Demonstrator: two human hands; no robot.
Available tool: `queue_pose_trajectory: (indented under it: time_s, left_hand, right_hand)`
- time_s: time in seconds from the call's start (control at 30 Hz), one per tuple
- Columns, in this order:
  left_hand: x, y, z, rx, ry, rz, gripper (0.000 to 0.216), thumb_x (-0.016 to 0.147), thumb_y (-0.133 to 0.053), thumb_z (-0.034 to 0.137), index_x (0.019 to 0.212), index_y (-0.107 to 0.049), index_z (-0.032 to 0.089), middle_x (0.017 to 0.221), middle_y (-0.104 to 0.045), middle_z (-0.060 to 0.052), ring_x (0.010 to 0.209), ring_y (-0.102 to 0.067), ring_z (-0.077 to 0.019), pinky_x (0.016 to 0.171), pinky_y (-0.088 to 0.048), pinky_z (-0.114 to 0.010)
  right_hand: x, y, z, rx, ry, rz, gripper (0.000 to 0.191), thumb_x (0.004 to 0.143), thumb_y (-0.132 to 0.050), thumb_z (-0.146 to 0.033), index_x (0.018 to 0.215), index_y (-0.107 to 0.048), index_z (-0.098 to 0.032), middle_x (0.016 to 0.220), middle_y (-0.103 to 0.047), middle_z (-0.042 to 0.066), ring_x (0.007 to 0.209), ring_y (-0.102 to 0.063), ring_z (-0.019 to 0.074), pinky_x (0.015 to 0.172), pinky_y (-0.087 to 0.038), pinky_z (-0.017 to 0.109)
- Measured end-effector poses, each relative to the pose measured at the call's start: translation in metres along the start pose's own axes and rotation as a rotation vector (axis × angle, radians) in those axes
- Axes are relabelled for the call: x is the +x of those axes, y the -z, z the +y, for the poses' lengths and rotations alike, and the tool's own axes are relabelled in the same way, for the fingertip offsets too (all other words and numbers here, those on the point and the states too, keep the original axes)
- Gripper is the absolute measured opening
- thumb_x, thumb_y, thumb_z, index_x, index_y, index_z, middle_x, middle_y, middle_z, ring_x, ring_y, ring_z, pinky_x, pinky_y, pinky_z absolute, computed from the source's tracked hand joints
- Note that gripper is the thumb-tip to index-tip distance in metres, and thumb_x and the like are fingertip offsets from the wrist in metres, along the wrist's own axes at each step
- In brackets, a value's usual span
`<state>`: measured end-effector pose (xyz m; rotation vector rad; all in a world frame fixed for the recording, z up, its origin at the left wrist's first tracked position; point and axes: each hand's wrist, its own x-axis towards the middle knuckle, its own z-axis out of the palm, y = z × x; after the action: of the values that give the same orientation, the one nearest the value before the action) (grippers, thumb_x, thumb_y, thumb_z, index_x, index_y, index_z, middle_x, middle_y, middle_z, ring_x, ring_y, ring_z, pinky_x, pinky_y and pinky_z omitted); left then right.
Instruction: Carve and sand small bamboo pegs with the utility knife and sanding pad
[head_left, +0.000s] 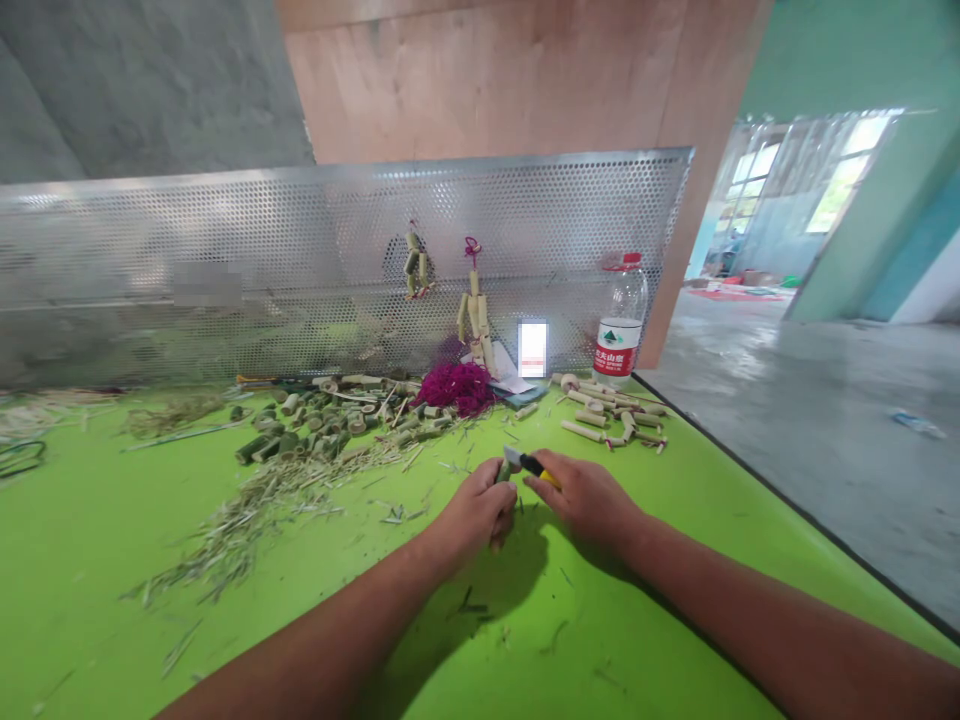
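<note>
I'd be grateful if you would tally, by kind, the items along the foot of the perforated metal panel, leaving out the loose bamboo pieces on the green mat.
Bamboo ornaments: 2
Plastic water bottle: 1
Lit phone: 1
Magenta fibre bundle: 1
Total: 5

Here's a yellow-handled utility knife (536, 468), its bare steel blade pointing up and left, pinched in the right hand (585, 503)! The blade sits right at the tip of a short green bamboo piece (504, 472), gripped in the left hand (472, 512).
</note>
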<state>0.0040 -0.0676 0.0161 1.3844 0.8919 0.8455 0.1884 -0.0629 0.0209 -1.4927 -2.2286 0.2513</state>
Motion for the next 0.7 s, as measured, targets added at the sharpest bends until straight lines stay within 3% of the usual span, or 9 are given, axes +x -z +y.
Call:
queue_pose_trajectory:
  time_s: [0.13,0.37,0.57,0.7]
  left_hand:
    - [-0.005,-0.003,0.008,0.017,0.008,0.001,0.035,0.085,-0.046,0.028,0.118,-0.044,0.015,0.048,-0.04,0.01,0.038,-0.035,-0.0091,0.037,-0.037,-0.019]
    - [0.004,0.003,-0.005,-0.033,-0.012,0.064,0.028,0.081,-0.046,0.025,0.107,-0.046,0.015,0.046,-0.039,0.01,0.037,-0.035,-0.0097,0.035,-0.036,-0.02]
    - [-0.004,-0.002,0.005,-0.12,-0.018,-0.001,0.042,0.08,-0.049,0.024,0.121,-0.043,0.015,0.051,-0.038,0.01,0.041,-0.032,-0.0089,0.038,-0.039,-0.02]
    - [0.003,0.001,-0.007,-0.156,-0.037,0.039,0.043,0.077,-0.05,0.022,0.12,-0.045,0.016,0.051,-0.04,0.01,0.04,-0.034,-0.0091,0.039,-0.042,-0.022]
  right_hand:
    - [0.005,0.005,0.011,0.046,-0.122,0.083,0.034,0.099,-0.038,-0.045,0.1,-0.058,-0.018,0.077,-0.063,0.004,0.065,-0.054,0.0161,0.058,-0.03,0.025]
    - [-0.003,-0.005,-0.002,0.025,0.085,-0.017,0.033,0.097,-0.043,-0.044,0.111,-0.06,-0.02,0.09,-0.068,0.006,0.075,-0.057,0.0181,0.064,-0.032,0.027]
    - [0.008,0.003,0.015,0.013,-0.146,0.061,0.035,0.099,-0.037,-0.044,0.1,-0.059,-0.018,0.079,-0.064,0.006,0.066,-0.054,0.0169,0.058,-0.03,0.026]
    - [0.002,0.002,0.007,0.065,-0.032,0.038,0.036,0.098,-0.039,-0.047,0.103,-0.06,-0.018,0.081,-0.065,0.005,0.067,-0.055,0.017,0.059,-0.031,0.026]
